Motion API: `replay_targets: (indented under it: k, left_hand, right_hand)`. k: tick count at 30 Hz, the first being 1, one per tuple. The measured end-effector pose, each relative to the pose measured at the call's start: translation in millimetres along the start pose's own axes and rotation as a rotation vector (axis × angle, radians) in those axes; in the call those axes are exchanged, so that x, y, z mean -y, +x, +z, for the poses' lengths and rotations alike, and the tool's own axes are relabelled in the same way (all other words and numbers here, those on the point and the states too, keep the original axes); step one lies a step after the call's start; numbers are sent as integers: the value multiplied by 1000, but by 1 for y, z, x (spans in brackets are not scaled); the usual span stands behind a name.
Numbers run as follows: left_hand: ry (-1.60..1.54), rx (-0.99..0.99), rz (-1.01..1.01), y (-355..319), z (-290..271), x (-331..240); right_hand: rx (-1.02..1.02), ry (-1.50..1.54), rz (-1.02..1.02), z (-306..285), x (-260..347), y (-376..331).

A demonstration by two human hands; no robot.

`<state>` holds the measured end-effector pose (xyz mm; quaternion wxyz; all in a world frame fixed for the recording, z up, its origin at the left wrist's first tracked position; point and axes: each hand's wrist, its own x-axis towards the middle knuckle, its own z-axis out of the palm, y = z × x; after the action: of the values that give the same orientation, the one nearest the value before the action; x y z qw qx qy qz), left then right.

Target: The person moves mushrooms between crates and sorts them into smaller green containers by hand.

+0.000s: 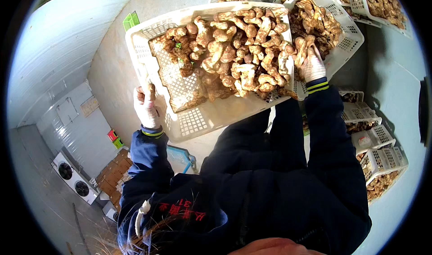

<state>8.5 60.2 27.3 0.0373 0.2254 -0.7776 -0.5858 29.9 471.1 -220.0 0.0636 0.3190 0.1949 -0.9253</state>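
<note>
Gloved hands at both ends of a crate [234,113] of mushrooms [247,77]

Nearest is a dark blue jacket [265,196], its cuffs ringed in yellow-green. The left hand [147,109] is at the crate's left end, fingers bent, brown at their tips; I cannot tell whether they pinch anything. The right hand [313,67] is at the right end, fingers drawn together, pinching one mushroom [302,50] beside the rim. In the white crate, the mushrooms heap toward the middle, right and far side, with bare lattice at left. Just beyond its right end, a second crate [347,43] holds more; other crates [382,160] stand along the right wall. Farther off at left are brown boxes [112,174] and a white unit [74,178] with two dark fans
</note>
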Motion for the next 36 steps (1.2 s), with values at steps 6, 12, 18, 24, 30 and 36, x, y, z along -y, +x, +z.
replay_targets:
  k: [6, 12, 18, 24, 30, 36]
  left_hand:
    - [34, -4, -12, -4, 2, -4]
    - [50, 16, -17, -1, -2, -4]
    - [4, 23, -26, 0, -4, -2]
    - [55, 28, -33, -3, -5, -4]
    - [12, 41, 5, -5, -3, -4]
    - [15, 28, -35, -5, -4, -4]
  right_hand:
    - [-287, -658, -350, -17, 1, -26]
    - [522, -1779, -318, 49, -48, -64]
    - [588, -2174, -490, 45, -68, -57]
    - [228, -1091, -103, 42, -45, -64]
    - [237, -129, 282, 13, -38, -56]
    - [396, -27, 350, 26, -31, -54]
